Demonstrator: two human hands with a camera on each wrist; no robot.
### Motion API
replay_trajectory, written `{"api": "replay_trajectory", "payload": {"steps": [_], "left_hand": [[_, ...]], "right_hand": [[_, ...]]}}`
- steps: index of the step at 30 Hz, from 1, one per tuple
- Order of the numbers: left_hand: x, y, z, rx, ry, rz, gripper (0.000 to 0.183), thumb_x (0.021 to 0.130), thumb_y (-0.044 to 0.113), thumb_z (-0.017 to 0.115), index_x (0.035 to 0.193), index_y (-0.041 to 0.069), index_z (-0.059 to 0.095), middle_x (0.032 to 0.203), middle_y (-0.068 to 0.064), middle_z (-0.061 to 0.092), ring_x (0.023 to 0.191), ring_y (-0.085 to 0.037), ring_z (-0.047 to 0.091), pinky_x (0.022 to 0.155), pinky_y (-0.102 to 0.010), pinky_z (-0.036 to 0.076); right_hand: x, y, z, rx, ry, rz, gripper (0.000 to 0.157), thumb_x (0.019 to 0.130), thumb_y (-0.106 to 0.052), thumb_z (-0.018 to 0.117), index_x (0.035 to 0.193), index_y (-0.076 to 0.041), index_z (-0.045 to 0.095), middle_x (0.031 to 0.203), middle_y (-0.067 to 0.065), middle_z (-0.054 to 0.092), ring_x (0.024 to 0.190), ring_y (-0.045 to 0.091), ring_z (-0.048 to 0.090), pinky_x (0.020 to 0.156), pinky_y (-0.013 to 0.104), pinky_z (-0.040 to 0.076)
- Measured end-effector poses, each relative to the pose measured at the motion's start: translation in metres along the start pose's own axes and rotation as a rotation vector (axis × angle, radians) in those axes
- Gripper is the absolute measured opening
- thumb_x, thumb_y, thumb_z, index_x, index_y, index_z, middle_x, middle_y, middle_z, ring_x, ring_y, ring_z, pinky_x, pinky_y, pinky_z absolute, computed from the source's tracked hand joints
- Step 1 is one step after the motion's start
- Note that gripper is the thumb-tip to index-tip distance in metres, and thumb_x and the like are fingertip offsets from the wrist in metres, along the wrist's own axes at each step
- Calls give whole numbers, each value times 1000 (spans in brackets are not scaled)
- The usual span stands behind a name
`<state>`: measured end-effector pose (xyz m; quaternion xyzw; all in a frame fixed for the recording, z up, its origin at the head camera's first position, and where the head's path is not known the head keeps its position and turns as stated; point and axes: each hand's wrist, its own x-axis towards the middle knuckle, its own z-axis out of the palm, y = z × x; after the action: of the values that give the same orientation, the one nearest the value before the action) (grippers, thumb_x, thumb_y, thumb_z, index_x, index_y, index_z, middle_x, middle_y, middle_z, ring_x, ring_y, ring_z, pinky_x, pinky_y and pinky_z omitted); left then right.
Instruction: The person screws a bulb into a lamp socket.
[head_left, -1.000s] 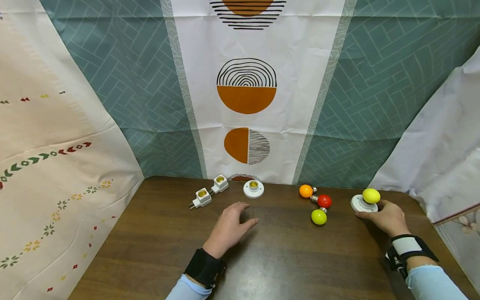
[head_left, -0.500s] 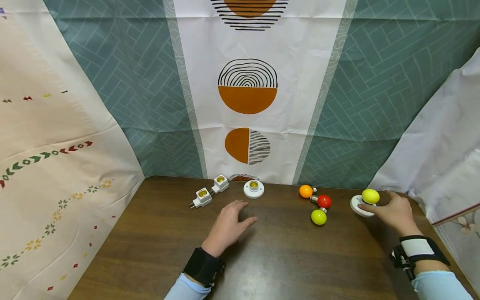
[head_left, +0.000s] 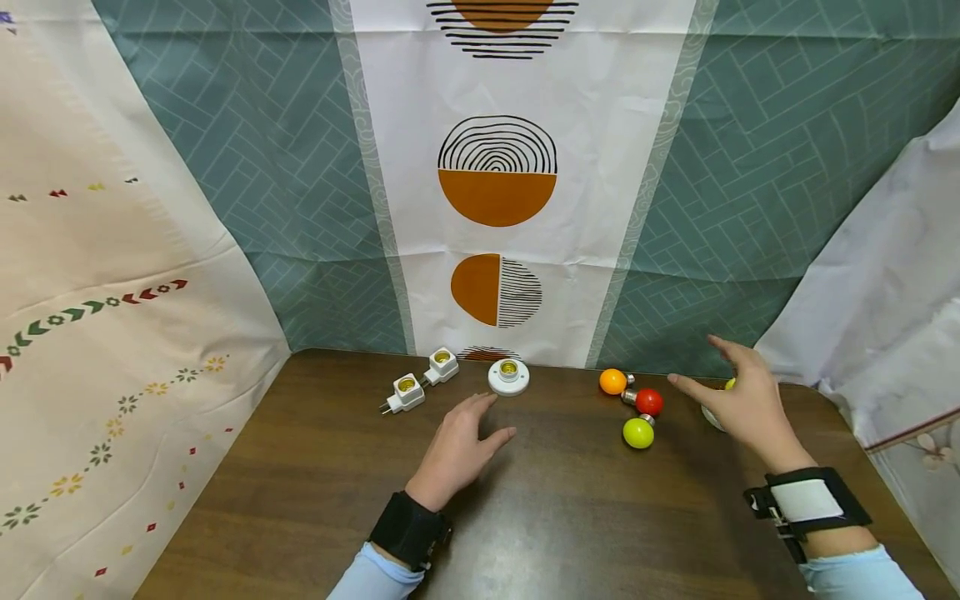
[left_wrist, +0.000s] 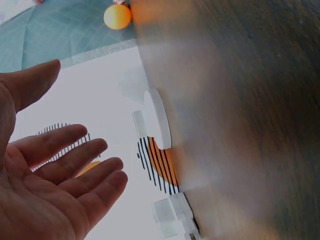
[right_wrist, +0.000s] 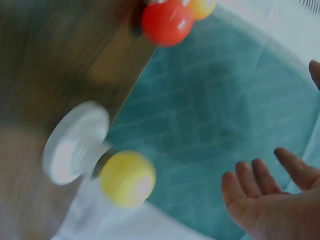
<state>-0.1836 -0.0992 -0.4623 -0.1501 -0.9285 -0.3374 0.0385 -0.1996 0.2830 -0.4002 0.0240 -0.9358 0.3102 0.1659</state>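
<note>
My right hand (head_left: 746,408) is raised above the right end of the table, fingers spread and holding nothing. Behind it, mostly hidden in the head view, a yellow bulb (right_wrist: 128,179) sits in a round white lamp socket (right_wrist: 77,142), seen whole in the right wrist view. To the hand's left lie an orange bulb (head_left: 612,382), a red bulb (head_left: 648,402) and a yellow-green bulb (head_left: 638,433). My left hand (head_left: 457,450) hovers over the middle of the table with relaxed fingers, apart from the round white socket (head_left: 508,377) beyond it.
Two white plug-in sockets (head_left: 407,393) with prongs lie at the back left of the brown wooden table (head_left: 570,517). A patterned curtain (head_left: 300,183) hangs along the back edge, and pale cloths (head_left: 885,275) flank the table.
My right hand has let go of the socket with the yellow bulb, then lifted and shifted left, away from it. The left hand has hardly moved.
</note>
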Motion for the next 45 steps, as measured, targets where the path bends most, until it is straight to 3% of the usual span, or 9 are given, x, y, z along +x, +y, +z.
{"api": "replay_trajectory", "payload": {"steps": [9,17,22,32,41,45], "left_hand": [[1,0,2,1,21,-9,63,85,46,64,133,9,49,134,-7,47,124,-20,39,99,-37,33],[7,-2,3,1,43,-21,71,82,47,66,137,8,44,137,-8,44,126,-20,37,100,-36,31],[15,-5,5,1,34,-41,76,81,51,66,139,8,41,140,-10,41,128,-23,34,101,-39,29],[44,-17,16,13,7,-51,93,73,56,70,141,5,33,141,-10,37,132,-28,27,104,-39,24],[74,-24,27,53,-40,-104,97,71,52,74,141,1,31,144,-17,31,131,-26,29,103,-38,26],[83,-26,29,86,-33,-106,95,71,50,75,139,-1,33,140,-17,36,123,-27,38,100,-37,32]], "right_hand": [[-19,-35,35,102,-107,-137,67,75,-51,71,128,-14,54,127,2,51,114,23,47,87,47,42],[-40,-49,62,222,-210,-110,58,75,-52,70,121,-19,58,118,-7,57,103,12,53,84,37,45],[-49,-53,76,304,-241,-78,55,75,-48,72,120,-21,58,114,-7,59,104,11,54,86,37,45],[-60,-52,96,317,-238,3,54,76,-48,72,117,-16,58,114,3,60,104,20,56,85,38,46],[-64,-56,100,317,-243,34,59,76,-48,72,119,-11,58,114,6,60,101,22,58,83,37,46],[-64,-57,100,320,-255,44,61,75,-49,72,120,-10,58,115,7,60,100,22,58,83,37,46]]}}
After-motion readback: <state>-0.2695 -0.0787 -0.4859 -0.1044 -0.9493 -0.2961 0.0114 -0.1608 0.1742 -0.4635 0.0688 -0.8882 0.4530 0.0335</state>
